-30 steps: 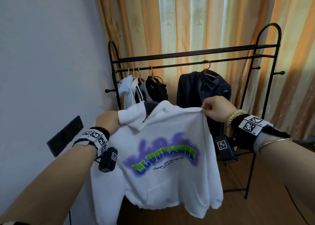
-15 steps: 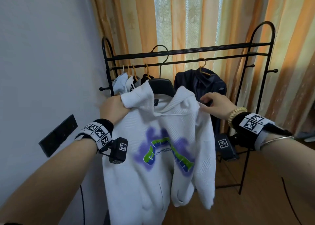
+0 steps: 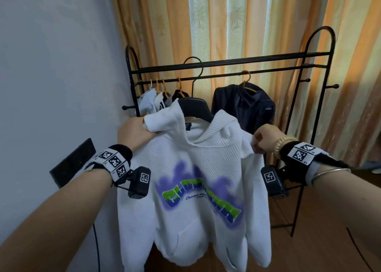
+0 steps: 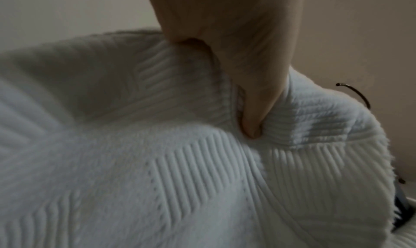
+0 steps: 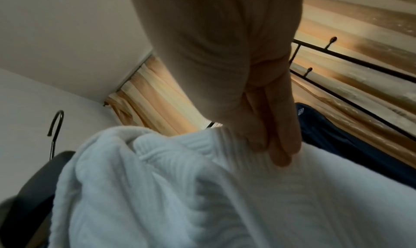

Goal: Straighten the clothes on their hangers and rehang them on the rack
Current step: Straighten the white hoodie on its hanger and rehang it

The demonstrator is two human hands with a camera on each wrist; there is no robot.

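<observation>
The head camera looks forward and slightly down at the rack (image 3: 226,62). Both wrist cameras look up, close along the fingers (image 5: 279,145), sharing the hoodie (image 3: 198,168) and hanger (image 5: 29,184).

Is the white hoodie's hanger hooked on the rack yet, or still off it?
Cannot tell. The black hanger sits in the white hoodie, held by left hand and right hand; its hook overlaps the rack rails.
</observation>
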